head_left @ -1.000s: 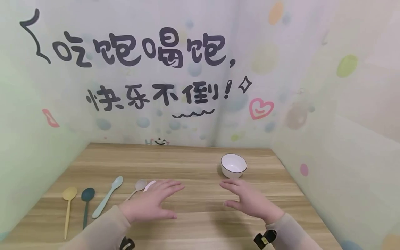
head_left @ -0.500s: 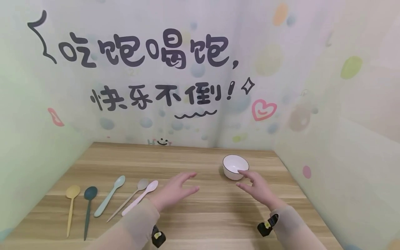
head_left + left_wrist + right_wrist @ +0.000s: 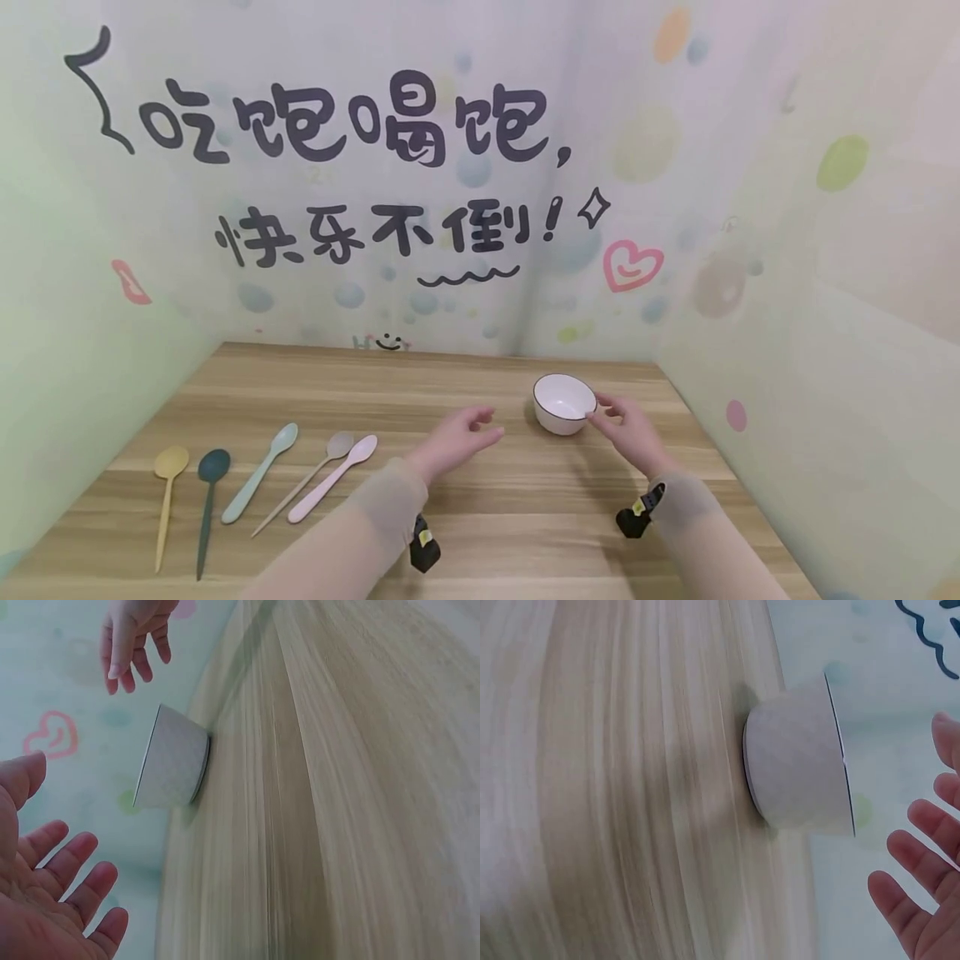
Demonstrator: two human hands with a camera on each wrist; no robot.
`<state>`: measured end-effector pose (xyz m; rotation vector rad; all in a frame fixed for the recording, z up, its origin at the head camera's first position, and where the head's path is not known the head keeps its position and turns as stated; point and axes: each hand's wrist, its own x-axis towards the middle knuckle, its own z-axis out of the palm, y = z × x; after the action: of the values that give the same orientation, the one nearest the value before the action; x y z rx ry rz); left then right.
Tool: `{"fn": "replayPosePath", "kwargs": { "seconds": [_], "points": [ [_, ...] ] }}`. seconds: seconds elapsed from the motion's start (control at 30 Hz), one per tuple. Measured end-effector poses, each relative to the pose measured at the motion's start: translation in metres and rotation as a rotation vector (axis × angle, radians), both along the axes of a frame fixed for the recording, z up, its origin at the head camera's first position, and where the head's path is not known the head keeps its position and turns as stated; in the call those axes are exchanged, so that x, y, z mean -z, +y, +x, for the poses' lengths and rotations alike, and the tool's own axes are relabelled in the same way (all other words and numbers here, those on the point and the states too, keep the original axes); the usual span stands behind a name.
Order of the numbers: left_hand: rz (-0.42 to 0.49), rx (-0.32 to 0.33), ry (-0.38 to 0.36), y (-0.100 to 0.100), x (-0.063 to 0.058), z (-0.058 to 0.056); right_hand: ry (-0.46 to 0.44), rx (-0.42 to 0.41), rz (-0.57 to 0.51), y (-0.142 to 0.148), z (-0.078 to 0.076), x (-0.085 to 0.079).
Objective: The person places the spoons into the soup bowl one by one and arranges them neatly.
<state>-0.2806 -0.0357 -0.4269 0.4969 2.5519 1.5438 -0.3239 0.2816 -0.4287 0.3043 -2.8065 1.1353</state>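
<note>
A white bowl (image 3: 558, 419) with a thin dark rim stands upright on the table. My right hand (image 3: 628, 433) is at its right side, the fingertips overlapping the rim in the head view. In the right wrist view the bowl (image 3: 799, 757) shows side-on, and the fingers (image 3: 922, 859) are spread with a gap to it. My left hand (image 3: 455, 442) hovers left of the bowl, thumb and fingers apart and holding nothing. The left wrist view shows the bowl (image 3: 176, 761) between the left hand (image 3: 49, 892) and the right hand (image 3: 139, 637).
Several spoons lie at the left of the wooden table (image 3: 480, 550): a yellow one (image 3: 165, 500), a dark teal one (image 3: 208, 500), a light blue one (image 3: 260, 475), a beige one (image 3: 303, 482) and a pink one (image 3: 333, 479). Walls (image 3: 450, 325) border the table's back and sides.
My left hand has moved right and forward from over the spoons toward the bowl, uncovering the pink spoon. The right hand has moved right and forward to the bowl's right side. The bowl stays put.
</note>
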Motion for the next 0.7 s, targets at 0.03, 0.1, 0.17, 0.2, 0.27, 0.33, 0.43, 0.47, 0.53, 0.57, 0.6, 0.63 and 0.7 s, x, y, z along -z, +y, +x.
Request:
{"fn": "replayPosePath", "kwargs": {
  "seconds": [0.03,0.1,0.17,0.2,0.27,0.33,0.43,0.47,0.53,0.57,0.6,0.63,0.7],
  "points": [
    [0.005,-0.004,-0.006,0.004,0.001,-0.002,-0.005,0.004,0.001,0.002,-0.003,0.0],
    [0.018,-0.007,-0.022,0.012,0.002,-0.006,-0.015,0.011,-0.002,0.005,-0.008,0.002],
    [0.029,-0.005,-0.036,0.019,0.003,-0.009,-0.036,0.021,-0.006,0.008,-0.013,0.004],
    [0.029,-0.001,-0.042,0.023,0.003,-0.01,-0.048,0.023,-0.016,0.009,-0.015,0.005],
    [0.024,0.011,-0.053,0.029,0.003,-0.011,-0.071,0.029,-0.035,0.012,-0.02,0.007],
    [0.018,0.019,-0.064,0.034,0.005,-0.013,-0.102,0.035,-0.054,0.014,-0.025,0.01],
    [0.018,0.027,-0.075,0.041,0.006,-0.015,-0.143,0.047,-0.08,0.014,-0.032,0.013],
    [0.022,0.029,-0.074,0.043,0.007,-0.015,-0.152,0.049,-0.084,0.013,-0.034,0.014],
    [0.028,0.032,-0.072,0.046,0.007,-0.016,-0.165,0.041,-0.09,0.011,-0.038,0.015],
    [0.025,0.032,-0.069,0.047,0.007,-0.016,-0.172,0.038,-0.091,0.01,-0.04,0.016],
    [0.022,0.034,-0.063,0.048,0.006,-0.016,-0.176,0.032,-0.091,0.009,-0.042,0.017],
    [0.015,0.036,-0.056,0.05,0.007,-0.017,-0.181,0.027,-0.095,0.008,-0.044,0.018],
    [0.002,0.039,-0.047,0.052,0.007,-0.018,-0.187,0.021,-0.102,0.006,-0.046,0.021]
  ]
}}
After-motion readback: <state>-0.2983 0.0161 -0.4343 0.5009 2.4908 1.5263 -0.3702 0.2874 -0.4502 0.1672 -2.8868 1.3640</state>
